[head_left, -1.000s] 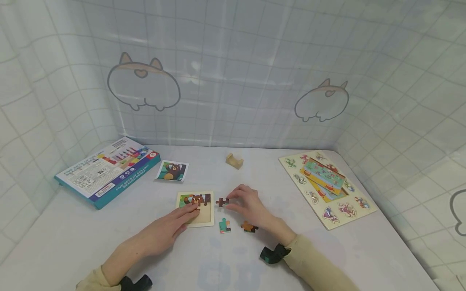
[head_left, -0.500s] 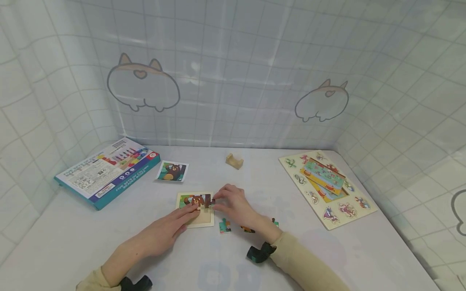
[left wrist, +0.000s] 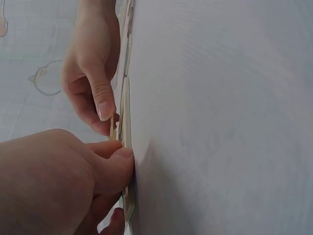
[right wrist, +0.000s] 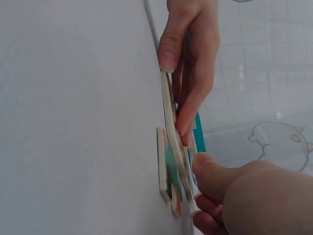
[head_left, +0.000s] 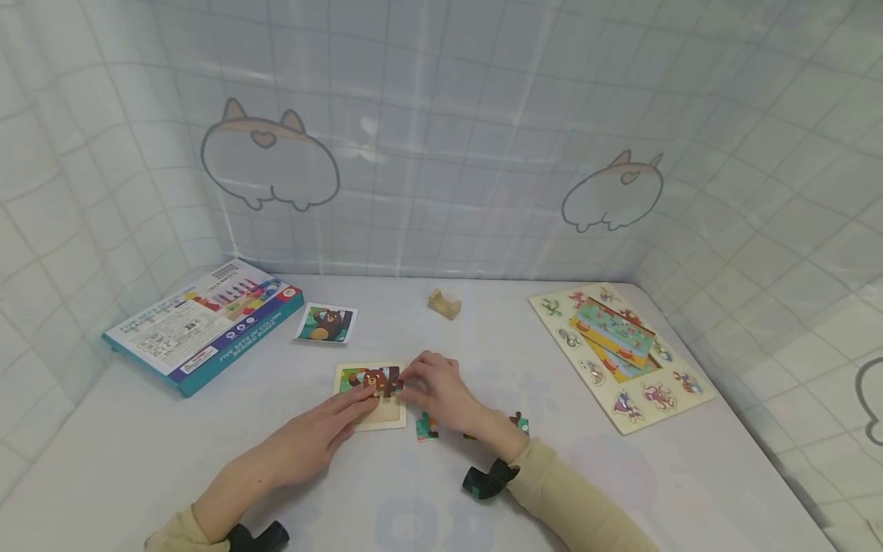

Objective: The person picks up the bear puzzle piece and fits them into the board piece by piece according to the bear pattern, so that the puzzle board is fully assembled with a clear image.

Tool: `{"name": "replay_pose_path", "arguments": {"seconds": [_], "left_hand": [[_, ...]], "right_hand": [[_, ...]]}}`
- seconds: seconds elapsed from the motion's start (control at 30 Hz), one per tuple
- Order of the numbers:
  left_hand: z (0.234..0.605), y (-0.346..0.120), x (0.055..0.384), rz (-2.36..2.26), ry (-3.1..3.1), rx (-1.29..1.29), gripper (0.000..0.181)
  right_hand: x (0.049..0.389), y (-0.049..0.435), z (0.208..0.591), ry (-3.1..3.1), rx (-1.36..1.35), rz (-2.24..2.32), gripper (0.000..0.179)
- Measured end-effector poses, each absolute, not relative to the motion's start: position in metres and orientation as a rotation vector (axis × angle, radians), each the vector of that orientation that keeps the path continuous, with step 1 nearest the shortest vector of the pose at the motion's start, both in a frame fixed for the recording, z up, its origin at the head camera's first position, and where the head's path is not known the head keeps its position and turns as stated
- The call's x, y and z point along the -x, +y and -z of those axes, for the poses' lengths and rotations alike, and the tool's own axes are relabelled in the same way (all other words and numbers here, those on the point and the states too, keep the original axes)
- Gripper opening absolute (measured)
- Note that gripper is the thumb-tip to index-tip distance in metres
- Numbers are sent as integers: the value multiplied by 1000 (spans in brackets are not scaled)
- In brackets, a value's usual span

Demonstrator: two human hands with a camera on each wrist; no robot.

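A small wooden jigsaw tray (head_left: pixel 402 418) with part of a bear picture (head_left: pixel 373 378) fitted in its upper half lies on the table. My left hand (head_left: pixel 319 434) rests on it, fingertips laid over the picture and thumb at the near edge. My right hand (head_left: pixel 441 389) pinches a dark brown jigsaw piece (head_left: pixel 397 384) at the tray's right side. In the left wrist view that piece (left wrist: pixel 112 126) is seen edge-on, tilted over the tray. Beside the tray lies a teal jigsaw piece (head_left: pixel 423 429); other pieces are partly hidden under the right wrist.
A bear picture card (head_left: pixel 327 324) and a flat teal-edged box (head_left: pixel 207 322) lie back left. A small yellowish holder (head_left: pixel 444 304) stands behind the hands. At right, a wooden animal puzzle board (head_left: pixel 607 399) bears colourful cards (head_left: pixel 616 334).
My right hand has moved left, bringing the brown jigsaw piece from beside the tray onto its right side. Its forearm now covers more of the loose pieces. The left hand has stayed put.
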State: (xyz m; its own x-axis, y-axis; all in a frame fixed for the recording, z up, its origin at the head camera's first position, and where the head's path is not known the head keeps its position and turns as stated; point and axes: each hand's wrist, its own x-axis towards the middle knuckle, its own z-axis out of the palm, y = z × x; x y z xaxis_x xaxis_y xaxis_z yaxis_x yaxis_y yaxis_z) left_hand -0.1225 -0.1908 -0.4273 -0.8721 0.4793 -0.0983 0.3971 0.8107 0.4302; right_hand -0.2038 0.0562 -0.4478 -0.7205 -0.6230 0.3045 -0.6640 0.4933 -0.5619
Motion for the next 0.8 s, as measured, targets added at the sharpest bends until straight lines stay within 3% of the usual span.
{"name": "replay_pose_path", "arguments": {"seconds": [0.43,0.8], "left_hand": [[428,-188,124,-576,2786,-590,68],[427,-186,124,-527,2811,-706,57]], "right_hand": [[202,54,448,-2688,-1146,-906,24],[202,52,453,-2681,-1105,-866,25]]}}
